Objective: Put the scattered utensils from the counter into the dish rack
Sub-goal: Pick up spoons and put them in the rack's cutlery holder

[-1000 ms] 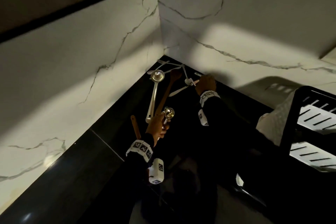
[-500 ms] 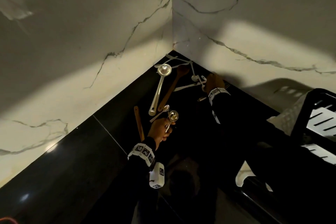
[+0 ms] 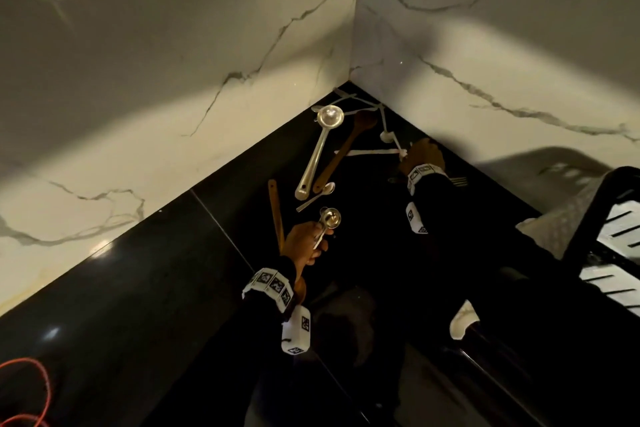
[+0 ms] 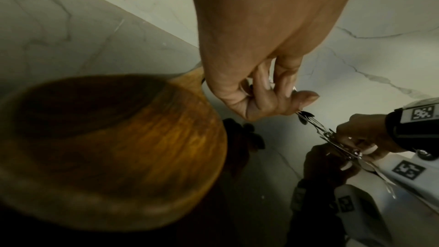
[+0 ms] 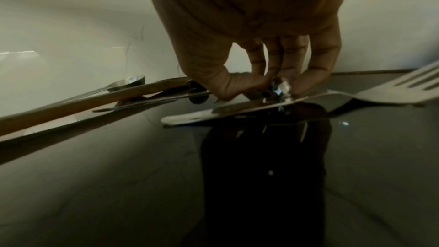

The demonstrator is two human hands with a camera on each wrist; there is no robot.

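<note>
My left hand (image 3: 304, 243), low in the centre of the head view, has its fingers curled round the handles of a small steel ladle (image 3: 329, 218) and a wooden spoon (image 3: 276, 211); the ladle's bowl points up the frame toward the wall corner. My right hand (image 3: 420, 158), right of centre, pinches the end of a steel utensil (image 5: 237, 109) lying flat on the glossy black surface (image 3: 138, 305). A long steel ladle (image 3: 317, 152) and a second wooden spoon (image 3: 346, 149) lie side by side, long axes running diagonally toward the corner. The dish rack (image 3: 616, 236) sits at the right edge. My wristbands (image 3: 270, 286) carry square coded markers; I can read no words.
</note>
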